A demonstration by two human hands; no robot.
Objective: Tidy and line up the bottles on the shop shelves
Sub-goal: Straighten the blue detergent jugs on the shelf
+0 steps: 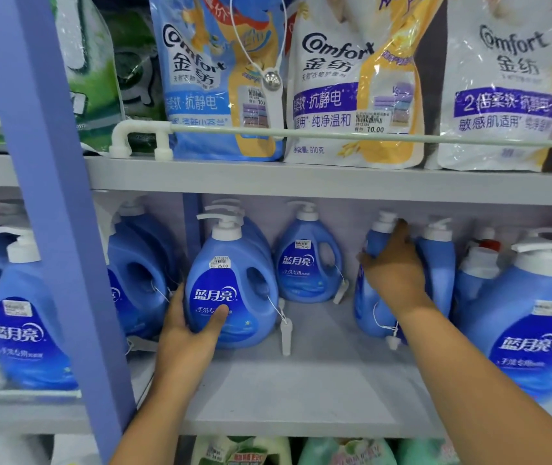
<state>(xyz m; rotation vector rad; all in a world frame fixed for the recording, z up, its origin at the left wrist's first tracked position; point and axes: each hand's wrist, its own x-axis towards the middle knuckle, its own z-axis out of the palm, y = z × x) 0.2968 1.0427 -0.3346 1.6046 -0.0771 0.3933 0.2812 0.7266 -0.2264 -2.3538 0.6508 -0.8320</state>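
On the middle shelf (301,380), my left hand (189,333) grips the front blue bottle (231,283), thumb across its label. My right hand (393,266) clasps a sideways-turned bottle (368,303) further right. Another bottle (308,260) stands between, at the back. Refill pouches (348,78) line the shelf above.

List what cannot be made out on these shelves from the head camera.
- Label of the bottle gripped by the right hand: turned sideways, covered by the hand.
- Lower left of the front bottle: covered by the left hand.
- Print on the price sticker of the far-left bottle: blurred.
- Bottles on the bottom shelf: cut off by the frame edge.
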